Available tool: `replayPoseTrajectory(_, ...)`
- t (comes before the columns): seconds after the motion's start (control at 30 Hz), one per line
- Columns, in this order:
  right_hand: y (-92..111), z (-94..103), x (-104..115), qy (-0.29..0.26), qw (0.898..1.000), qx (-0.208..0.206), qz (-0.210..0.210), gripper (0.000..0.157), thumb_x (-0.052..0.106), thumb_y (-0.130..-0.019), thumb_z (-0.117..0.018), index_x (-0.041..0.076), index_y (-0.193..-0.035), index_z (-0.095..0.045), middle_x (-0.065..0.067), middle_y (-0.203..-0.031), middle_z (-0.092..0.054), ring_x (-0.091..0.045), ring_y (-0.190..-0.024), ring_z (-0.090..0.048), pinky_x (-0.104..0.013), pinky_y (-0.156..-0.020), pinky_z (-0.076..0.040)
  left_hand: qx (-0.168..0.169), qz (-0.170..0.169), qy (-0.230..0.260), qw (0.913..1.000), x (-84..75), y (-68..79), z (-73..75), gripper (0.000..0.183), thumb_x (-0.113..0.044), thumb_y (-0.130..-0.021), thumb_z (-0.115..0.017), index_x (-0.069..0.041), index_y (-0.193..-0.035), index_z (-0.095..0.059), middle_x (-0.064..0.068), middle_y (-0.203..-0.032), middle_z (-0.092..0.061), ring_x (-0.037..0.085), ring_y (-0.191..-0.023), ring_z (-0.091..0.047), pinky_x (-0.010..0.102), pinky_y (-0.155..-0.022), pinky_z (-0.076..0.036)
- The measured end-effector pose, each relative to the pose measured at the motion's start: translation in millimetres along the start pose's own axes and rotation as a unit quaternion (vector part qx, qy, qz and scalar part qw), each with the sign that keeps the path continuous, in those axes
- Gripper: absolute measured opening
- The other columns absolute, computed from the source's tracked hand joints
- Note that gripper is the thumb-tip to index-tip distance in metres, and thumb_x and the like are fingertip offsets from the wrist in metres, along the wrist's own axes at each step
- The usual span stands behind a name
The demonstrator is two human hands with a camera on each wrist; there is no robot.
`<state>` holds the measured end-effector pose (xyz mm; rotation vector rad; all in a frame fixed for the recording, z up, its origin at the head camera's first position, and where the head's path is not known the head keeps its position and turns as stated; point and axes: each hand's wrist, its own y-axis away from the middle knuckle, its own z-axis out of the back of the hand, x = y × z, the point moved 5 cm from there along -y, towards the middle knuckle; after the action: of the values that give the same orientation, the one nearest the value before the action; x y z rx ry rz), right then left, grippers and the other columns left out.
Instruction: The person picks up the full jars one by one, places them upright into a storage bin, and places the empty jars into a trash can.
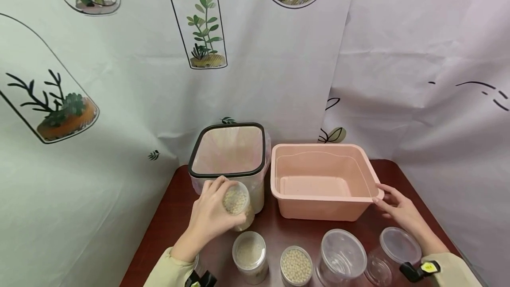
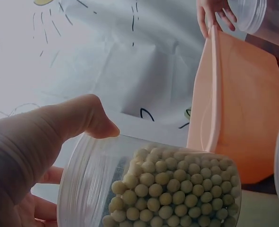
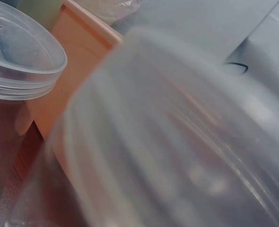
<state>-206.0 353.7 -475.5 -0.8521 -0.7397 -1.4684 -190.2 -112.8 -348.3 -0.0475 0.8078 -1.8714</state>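
Observation:
My left hand (image 1: 211, 211) grips a clear plastic jar (image 1: 237, 200) of small beige balls in front of the bin. In the left wrist view the jar (image 2: 172, 184) lies sideways across the picture, thumb on its wall near the ridged end. To the right stands a pink basin (image 1: 318, 209). The right hand (image 1: 402, 209) has thumb and forefinger at its front right rim corner, pinching it, with the other fingers loose. The right wrist view does not show this hand; a blurred clear jar (image 3: 177, 142) fills much of it.
A bin (image 1: 256, 187) with a black rim and a liner stands behind the left hand. Along the near side are a pale-filled jar (image 1: 249, 254), a jar of beige balls (image 1: 296, 265), a clear jar (image 1: 342, 254) and another clear jar (image 1: 399, 246). Printed cloth (image 1: 279, 79) hangs behind.

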Motion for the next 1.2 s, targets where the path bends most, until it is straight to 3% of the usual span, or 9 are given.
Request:
replayPoseTrajectory(0.3, -1.4, 0.9, 1.6, -0.005, 1.0, -0.004, -0.002, 0.064, 0.028, -0.091, -0.061, -0.001, -0.139, -0.032, -0.032, -0.111, -0.053, -0.026, -0.081, -0.066, -0.034, -0.064, -0.054, 0.021, -0.035, 0.015, 0.9991, -22.1, -22.4, -8.1, 0.062, -0.04, -0.048, -0.076, -0.022, -0.106, -0.063, -0.006, -0.1, -0.054, 0.014, -0.092, -0.044, 0.032, -0.049, -0.041)
replayPoseTrajectory(0.53, -3.6, 1.5, 0.3, -0.012, 1.0, -0.005, 0.002, 0.063, 0.027, -0.091, -0.06, -0.001, -0.14, -0.031, -0.032, -0.112, -0.053, -0.016, -0.078, -0.066, -0.034, -0.064, -0.054, 0.047, -0.066, 0.026, 0.9964, -40.7, -41.7, -20.0, 0.063, -0.042, -0.052, -0.076, -0.022, -0.11, -0.062, -0.005, -0.103, -0.054, 0.014, -0.091, -0.044, 0.031, -0.052, -0.042)
replayPoseTrajectory(0.7, -3.3, -0.2, 0.5, -0.016, 1.0, -0.007, 0.007, 0.062, 0.026, -0.091, -0.061, -0.001, -0.138, -0.033, -0.032, -0.111, -0.055, -0.018, -0.079, -0.066, -0.032, -0.063, -0.054, 0.048, -0.08, 0.034, 0.995, -50.5, -50.7, -26.4, 0.063, -0.043, -0.051, -0.075, -0.02, -0.108, -0.064, -0.006, -0.103, -0.054, 0.013, -0.09, -0.044, 0.027, -0.054, -0.042)
replayPoseTrajectory(1.2, 0.2, 0.9, 0.0, -0.011, 1.0, -0.011, 0.006, 0.062, 0.026, -0.09, -0.062, -0.001, -0.138, -0.033, -0.031, -0.11, -0.056, -0.02, -0.079, -0.067, -0.035, -0.064, -0.054, 0.088, -0.076, 0.029, 0.9927, -71.8, -77.8, -53.0, 0.064, -0.045, -0.053, -0.076, -0.023, -0.111, -0.062, -0.002, -0.106, -0.056, 0.016, -0.092, -0.042, 0.031, -0.053, -0.041)
